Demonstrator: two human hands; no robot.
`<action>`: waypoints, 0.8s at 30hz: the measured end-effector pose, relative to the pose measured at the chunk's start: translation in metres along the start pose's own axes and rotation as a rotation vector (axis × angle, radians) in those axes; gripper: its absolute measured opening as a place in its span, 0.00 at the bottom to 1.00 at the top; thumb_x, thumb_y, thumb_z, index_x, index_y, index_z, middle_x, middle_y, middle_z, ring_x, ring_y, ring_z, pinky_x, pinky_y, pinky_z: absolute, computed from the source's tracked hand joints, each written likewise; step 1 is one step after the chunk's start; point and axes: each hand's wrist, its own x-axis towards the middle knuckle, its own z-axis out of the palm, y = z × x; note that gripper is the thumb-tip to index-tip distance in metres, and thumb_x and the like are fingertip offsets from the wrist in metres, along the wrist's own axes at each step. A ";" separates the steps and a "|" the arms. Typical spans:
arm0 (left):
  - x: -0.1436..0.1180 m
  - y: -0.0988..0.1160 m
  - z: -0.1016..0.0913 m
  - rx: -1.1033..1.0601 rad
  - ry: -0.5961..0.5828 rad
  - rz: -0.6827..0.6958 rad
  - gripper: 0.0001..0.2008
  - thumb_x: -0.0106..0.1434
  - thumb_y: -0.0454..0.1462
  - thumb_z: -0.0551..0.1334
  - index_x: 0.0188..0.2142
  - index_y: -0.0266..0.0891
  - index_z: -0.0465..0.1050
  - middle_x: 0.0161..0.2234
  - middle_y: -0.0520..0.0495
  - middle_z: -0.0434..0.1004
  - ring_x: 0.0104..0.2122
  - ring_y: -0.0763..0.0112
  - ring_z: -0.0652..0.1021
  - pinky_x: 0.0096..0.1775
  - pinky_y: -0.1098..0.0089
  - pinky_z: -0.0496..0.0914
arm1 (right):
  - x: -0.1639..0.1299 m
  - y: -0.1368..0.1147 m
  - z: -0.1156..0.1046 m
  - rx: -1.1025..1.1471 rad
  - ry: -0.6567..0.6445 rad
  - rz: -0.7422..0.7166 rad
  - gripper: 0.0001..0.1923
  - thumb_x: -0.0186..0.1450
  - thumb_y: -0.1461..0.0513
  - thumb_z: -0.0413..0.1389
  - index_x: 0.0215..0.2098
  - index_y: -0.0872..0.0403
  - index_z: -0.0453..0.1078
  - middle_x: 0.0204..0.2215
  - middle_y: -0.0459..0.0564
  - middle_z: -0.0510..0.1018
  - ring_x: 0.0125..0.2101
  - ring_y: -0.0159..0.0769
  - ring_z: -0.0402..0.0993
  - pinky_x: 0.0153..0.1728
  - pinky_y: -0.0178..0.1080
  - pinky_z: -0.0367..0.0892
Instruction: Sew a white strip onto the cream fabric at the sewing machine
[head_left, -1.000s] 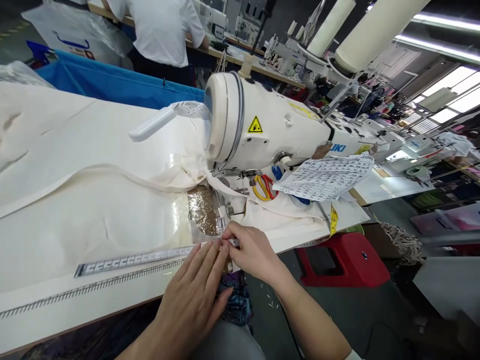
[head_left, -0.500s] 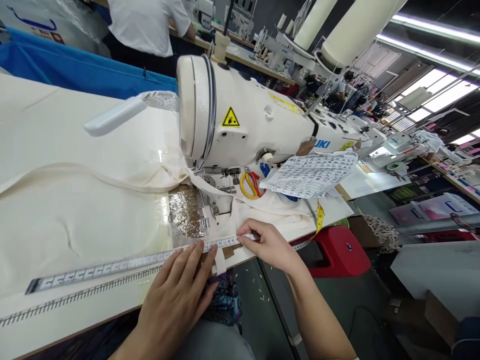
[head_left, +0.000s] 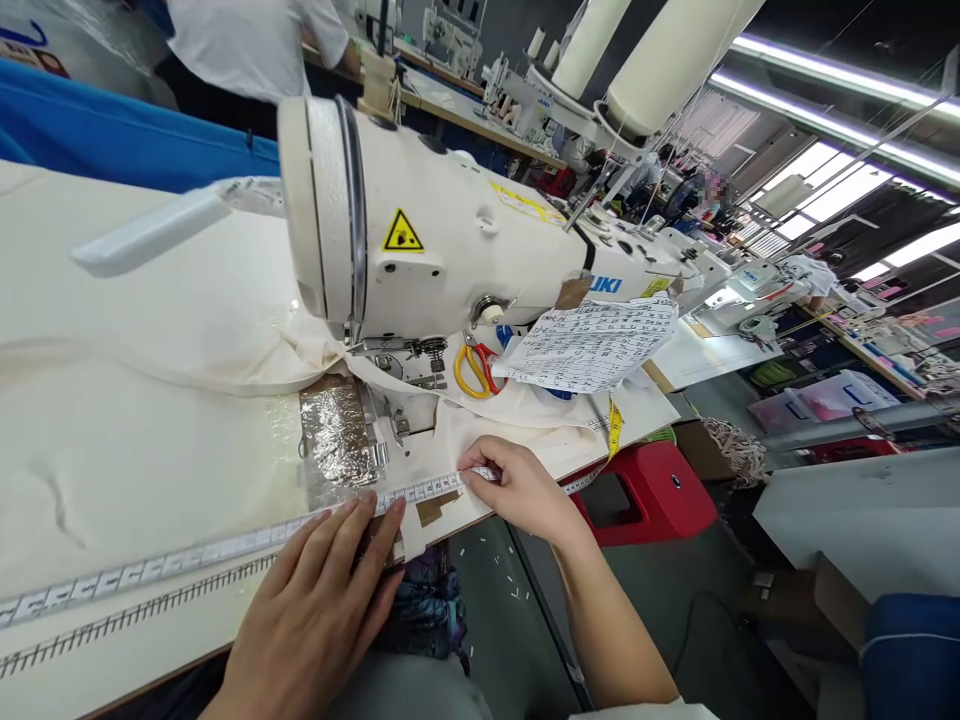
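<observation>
Along the near edge of the counter [head_left: 525,505] a white measuring tape [head_left: 225,547] lies flat on the cream cloth [head_left: 135,440], its long axis running from about 8 o'clock at the left border up toward 2 o'clock, where it ends under the right hand [head_left: 517,487]. That hand pinches the tape's end, fingers [head_left: 474,459] curled and pressed together on it, just at the counter's front edge. The left hand [head_left: 322,600] lies palm down at 7 o'clock from the right, fingers straight and slightly spread, the tips pressing the tape onto the cloth; it is the nearer hand to the tape's long free run, which stretches away from it toward 9 o'clock. A printed scale strip [head_left: 135,598] runs parallel just below the tape, close to the edge. At 12 o'clock from the hands sits a shiny metal plate [head_left: 334,430] and, over it, the sewing machine [head_left: 450,235], which closes off room on the far side. Yellow-handled scissors [head_left: 471,368] and a printed paper sheet [head_left: 592,345] lie at 1 o'clock. Open cloth spreads to the left; to the right the counter ends above a red stool [head_left: 660,500].
</observation>
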 end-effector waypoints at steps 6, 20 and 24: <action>-0.002 0.001 0.001 0.004 -0.001 0.003 0.24 0.73 0.42 0.52 0.65 0.36 0.60 0.53 0.36 0.74 0.49 0.55 0.76 0.54 0.58 0.63 | -0.001 -0.002 0.000 -0.021 0.005 0.001 0.06 0.62 0.69 0.56 0.36 0.52 0.71 0.31 0.43 0.73 0.30 0.33 0.67 0.30 0.33 0.57; -0.004 0.004 0.001 0.016 -0.014 -0.004 0.19 0.72 0.37 0.54 0.60 0.35 0.66 0.54 0.35 0.73 0.49 0.53 0.75 0.53 0.55 0.65 | -0.002 -0.002 0.006 -0.069 0.044 -0.042 0.06 0.63 0.69 0.54 0.36 0.53 0.70 0.32 0.44 0.73 0.31 0.34 0.69 0.32 0.34 0.59; -0.004 0.004 0.002 0.024 -0.015 -0.004 0.20 0.71 0.37 0.54 0.60 0.36 0.67 0.54 0.36 0.73 0.49 0.53 0.75 0.51 0.55 0.67 | -0.005 -0.002 0.008 -0.086 0.069 -0.067 0.06 0.64 0.67 0.53 0.38 0.54 0.71 0.33 0.46 0.74 0.33 0.36 0.70 0.32 0.35 0.61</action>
